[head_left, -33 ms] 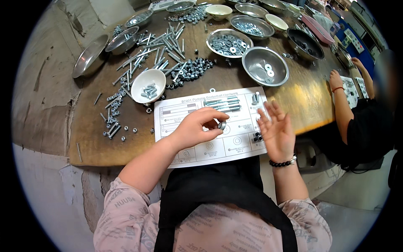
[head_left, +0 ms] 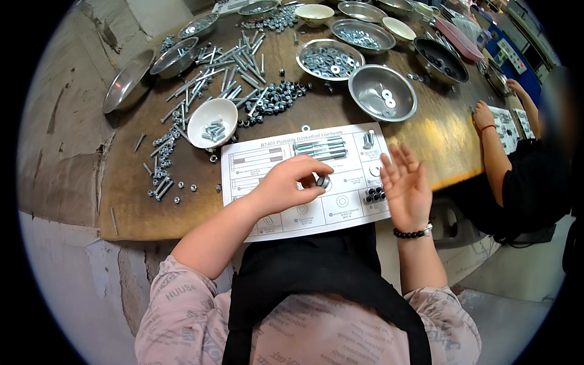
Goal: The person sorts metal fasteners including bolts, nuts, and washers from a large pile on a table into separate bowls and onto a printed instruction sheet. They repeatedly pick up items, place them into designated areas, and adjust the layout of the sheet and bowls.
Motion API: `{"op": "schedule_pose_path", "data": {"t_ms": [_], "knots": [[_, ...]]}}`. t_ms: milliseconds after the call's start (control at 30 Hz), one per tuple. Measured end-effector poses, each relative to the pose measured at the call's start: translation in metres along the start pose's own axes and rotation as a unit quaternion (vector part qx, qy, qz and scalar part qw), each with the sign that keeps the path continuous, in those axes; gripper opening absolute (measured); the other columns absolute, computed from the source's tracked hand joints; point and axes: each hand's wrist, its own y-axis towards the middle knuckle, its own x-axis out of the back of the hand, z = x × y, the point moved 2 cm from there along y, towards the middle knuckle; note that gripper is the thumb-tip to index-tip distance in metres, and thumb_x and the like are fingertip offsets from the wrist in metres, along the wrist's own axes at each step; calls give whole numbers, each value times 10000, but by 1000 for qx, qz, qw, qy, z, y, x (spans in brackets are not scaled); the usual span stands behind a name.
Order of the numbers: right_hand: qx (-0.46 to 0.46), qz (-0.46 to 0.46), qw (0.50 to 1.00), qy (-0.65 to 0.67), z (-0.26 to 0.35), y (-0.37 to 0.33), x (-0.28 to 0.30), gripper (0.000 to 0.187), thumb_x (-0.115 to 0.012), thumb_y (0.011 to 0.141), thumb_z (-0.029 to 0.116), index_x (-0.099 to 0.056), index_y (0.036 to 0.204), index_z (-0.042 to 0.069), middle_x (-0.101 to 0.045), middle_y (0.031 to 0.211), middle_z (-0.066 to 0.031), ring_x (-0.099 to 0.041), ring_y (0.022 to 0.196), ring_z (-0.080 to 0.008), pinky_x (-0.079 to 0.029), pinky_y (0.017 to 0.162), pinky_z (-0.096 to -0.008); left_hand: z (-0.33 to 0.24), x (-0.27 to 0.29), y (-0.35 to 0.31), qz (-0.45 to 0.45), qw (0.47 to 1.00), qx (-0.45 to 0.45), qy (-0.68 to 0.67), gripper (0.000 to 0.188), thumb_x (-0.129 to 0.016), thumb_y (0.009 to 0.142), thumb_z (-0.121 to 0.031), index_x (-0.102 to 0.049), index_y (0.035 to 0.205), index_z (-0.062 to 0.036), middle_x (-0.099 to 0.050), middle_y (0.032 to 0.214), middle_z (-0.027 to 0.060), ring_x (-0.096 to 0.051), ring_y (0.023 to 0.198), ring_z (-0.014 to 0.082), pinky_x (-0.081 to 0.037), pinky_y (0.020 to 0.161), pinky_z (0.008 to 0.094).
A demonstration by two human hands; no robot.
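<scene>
— On the white hardware sorting card [head_left: 267, 167], what is the left hand [head_left: 286, 185] doing?

— Its fingers are pinched narrow around a small silver nut [head_left: 323, 181], held just over one of the card's printed boxes. Nothing about it has shifted.

— And the right hand [head_left: 406, 182]?

— Same as it was: fingers spread wide, holding nothing, hovering beside the dark nuts [head_left: 374, 194] already set on the card's right edge.

— So the nut isn't down?

— I'd say not yet. Long bolts [head_left: 319, 146] lie across the card's top row; the white bowl of screws [head_left: 212, 121] sits near its upper left corner.
</scene>
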Motion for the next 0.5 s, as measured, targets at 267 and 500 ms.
{"op": "schedule_pose_path", "data": {"t_ms": [267,500], "knots": [[36,-62,997,-31,18,-11,22,433,-313,951,376,-406,1222,51,-438,1219,-94,-488,1032,-195,-411,862,-302,40,-74,24,115,969,-37,218,248,-579,717,-100,-582,961,-55,-540,966,117,-556,865,290,-468,753,361],[28,-77,995,-57,13,-5,38,407,-356,945,357,-437,1184,38,-489,1132,-86,-520,913,-159,-430,783,-277,45,-83,27,147,959,-22,240,287,-553,717,-76,-560,1000,-30,-522,967,148,-543,889,319,-457,775,371]]}}
